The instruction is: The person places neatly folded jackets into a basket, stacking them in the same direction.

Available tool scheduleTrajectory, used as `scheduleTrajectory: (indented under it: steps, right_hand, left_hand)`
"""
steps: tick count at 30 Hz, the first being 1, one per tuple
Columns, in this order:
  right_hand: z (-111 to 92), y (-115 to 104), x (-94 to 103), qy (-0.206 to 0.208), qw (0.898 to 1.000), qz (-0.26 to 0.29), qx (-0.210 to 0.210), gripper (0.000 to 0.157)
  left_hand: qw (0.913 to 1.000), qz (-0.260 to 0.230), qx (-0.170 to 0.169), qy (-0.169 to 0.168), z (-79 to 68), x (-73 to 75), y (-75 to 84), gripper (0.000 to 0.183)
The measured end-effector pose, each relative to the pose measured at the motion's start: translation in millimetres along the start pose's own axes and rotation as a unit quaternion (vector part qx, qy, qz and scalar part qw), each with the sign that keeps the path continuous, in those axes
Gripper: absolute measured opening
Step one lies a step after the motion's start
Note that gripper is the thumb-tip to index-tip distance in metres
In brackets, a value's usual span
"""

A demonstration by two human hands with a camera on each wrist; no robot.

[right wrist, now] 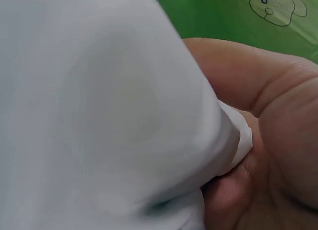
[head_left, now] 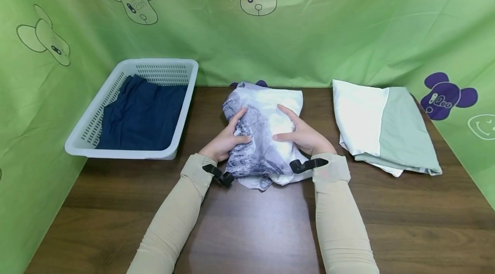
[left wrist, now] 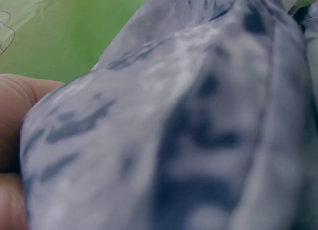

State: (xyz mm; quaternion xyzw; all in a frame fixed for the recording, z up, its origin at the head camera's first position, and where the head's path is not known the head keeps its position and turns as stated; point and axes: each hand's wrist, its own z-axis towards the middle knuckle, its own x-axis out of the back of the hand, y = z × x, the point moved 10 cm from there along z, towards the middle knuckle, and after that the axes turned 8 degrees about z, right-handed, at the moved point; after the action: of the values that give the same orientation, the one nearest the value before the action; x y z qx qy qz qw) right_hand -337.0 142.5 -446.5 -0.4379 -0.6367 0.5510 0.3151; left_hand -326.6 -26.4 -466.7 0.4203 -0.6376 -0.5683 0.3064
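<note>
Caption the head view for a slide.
Left hand and right hand hold patterned fabric between a basket of navy cloth and folded pale cloth.

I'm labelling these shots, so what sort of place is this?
Probably a makeshift booth, perhaps for filming: a green curtain printed with cartoon heads closes in the back and sides of a wooden table, where a basket stands left of a patterned cloth.

Near side of the brown wood-grain desk (head_left: 267, 231): bare approach between the beige-sleeved forearms (head_left: 170, 222). Left: white perforated plastic basket (head_left: 120, 153), raised rim, obstructs; a lane separates it from the grey-and-white patterned fabric bundle (head_left: 263, 136). Right: a lane precedes the folded white-and-green cloth (head_left: 400, 128). Hands (head_left: 226, 141) narrow both lanes. Far: green printed curtain (head_left: 309, 50) blocks passage.
</note>
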Motion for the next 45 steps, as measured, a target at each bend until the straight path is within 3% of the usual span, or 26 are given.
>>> scheduleTrajectory:
  steps: [8,13,20,45]
  right_hand:
    - [2,2,-7.6,-0.032,0.999,0.027,0.020,0.098]
    - [2,-2,-8.3,-0.036,0.999,0.020,0.035,0.096]
    - [1,-8,-13.6,-0.042,0.996,0.057,0.046,0.098]
    - [-12,-49,-26.8,-0.032,0.994,0.044,0.098,0.099]
  left_hand:
    - [0.9999,0.008,-0.008,-0.011,-2.5,-0.2,2.7,0.097]
    - [0.9993,0.026,-0.025,-0.011,-3.1,2.2,8.7,0.097]
    - [0.9989,0.037,-0.028,0.000,-5.4,8.0,17.0,0.097]
    - [0.9870,0.096,-0.125,0.032,-23.3,11.3,73.1,0.094]
